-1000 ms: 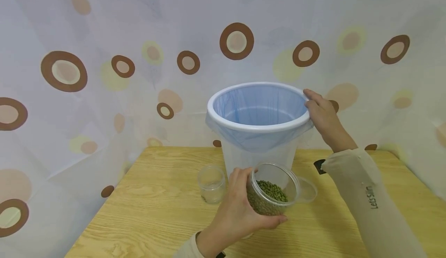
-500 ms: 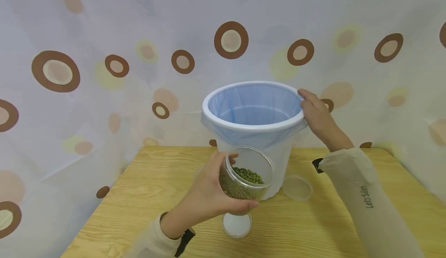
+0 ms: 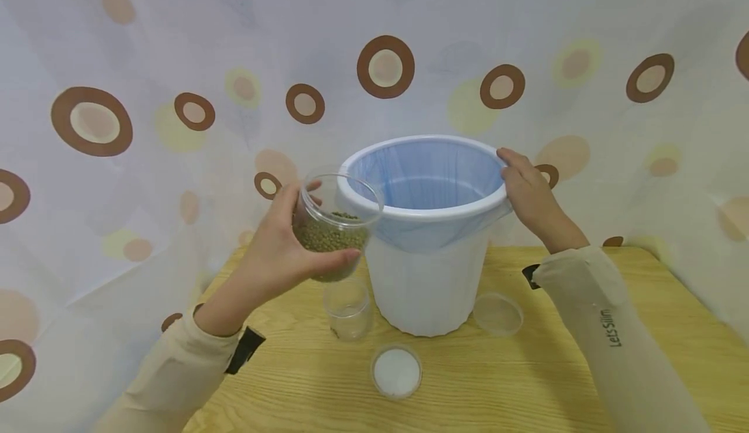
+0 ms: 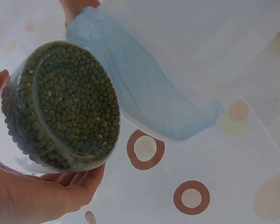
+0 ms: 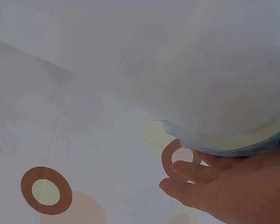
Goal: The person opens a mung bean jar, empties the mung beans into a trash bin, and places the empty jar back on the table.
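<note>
Looks to me like this is the hold-and-steady step: the left hand [image 3: 275, 244] has the clear jar [image 3: 351, 225] of green beans [image 4: 79, 102] up in the air at the left side of the bin [image 3: 430, 277], and the right hand [image 3: 532, 202] is on the right side of the bin's rim. In the head view the jar's mouth overlaps the rim's near-left edge, but I can't tell if they touch.

If the beans are meant for the bin (just my guess), the next move calls for getting the jar over the rim, then rolling the left wrist to tip it, with the bin braced. Right now the mouth faces mostly up, leaning a bit, with the beans inside, so I'd keep it slow or they could spill.

Pose-wise, the left forearm comes in from the near left of the bin, thumb on the near side of the jar, fingers round the far side: a proper grasp. The right forearm reaches up from the near right, fingers laid over the rim and blue liner [image 3: 427, 235]; whether that's a real grip or just resting there, I can't tell.

Also on the table [image 3: 281, 374]: a clear container [image 3: 348, 309] left of the bin, a clear lid [image 3: 498, 314] to its right, and a round white-centred piece [image 3: 397, 372] in front of it.
</note>
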The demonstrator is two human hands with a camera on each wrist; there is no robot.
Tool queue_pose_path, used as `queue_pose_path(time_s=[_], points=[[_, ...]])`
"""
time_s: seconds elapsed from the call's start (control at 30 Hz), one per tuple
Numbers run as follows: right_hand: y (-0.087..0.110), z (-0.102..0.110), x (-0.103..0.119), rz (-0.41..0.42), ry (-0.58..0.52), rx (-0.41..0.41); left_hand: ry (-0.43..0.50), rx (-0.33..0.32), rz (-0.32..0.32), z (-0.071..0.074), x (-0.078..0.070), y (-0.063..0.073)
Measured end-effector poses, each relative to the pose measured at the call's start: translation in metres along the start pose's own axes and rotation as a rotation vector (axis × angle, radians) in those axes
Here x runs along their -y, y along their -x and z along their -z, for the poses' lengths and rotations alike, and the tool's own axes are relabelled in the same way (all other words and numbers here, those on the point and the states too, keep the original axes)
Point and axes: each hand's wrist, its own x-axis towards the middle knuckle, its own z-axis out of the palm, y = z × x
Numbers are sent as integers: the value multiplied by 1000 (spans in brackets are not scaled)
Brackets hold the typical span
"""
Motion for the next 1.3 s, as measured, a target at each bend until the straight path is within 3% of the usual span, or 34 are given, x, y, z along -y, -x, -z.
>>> queue_pose_path(time_s=[0.2, 0.5, 0.9, 1.3], points=[[0, 0, 2, -13, 6, 5, -96, -74, -47, 10, -4, -22], [0, 0, 0, -6, 22, 4, -261, -188, -78, 8, -7, -57], [-2, 0, 0, 3, 15, 3, -385, -236, -125, -7, -2, -94], [0, -2, 2, 11, 10, -4, -443, -230, -171, -24, 3, -112]])
